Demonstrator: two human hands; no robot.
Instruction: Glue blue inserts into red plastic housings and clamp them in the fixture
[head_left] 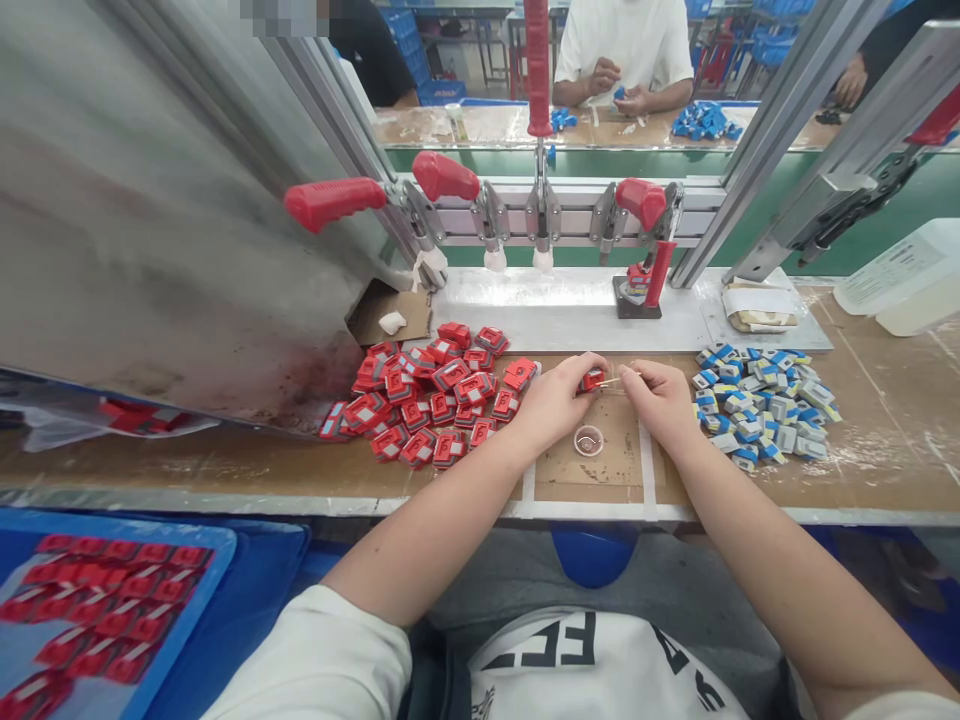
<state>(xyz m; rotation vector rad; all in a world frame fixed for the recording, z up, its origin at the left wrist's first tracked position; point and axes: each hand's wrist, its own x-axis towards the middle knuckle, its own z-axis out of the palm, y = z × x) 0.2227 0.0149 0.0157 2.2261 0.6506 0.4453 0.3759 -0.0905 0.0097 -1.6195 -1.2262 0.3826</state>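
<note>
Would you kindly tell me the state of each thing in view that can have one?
Left hand: closed on a red part
Red part: held, partly hidden
Right hand: pinching a thin stick
Thin stick: held, one end by the red part
Small dish: uncovered
Red pieces: loosely heaped
Blue-and-grey pieces: loosely heaped
Blue tray: loaded in rows
Middle clamp handle: upright
Leftmost clamp handle: nearly level

Red part (592,380) is being mostly covered by left hand (564,396); one end of thin stick (610,381) is being hidden by right hand (660,395). Blue tray (218,570) is being cut off by left edge, jug (911,275) by right, white-shirted co-worker (660,45) by top.
</note>
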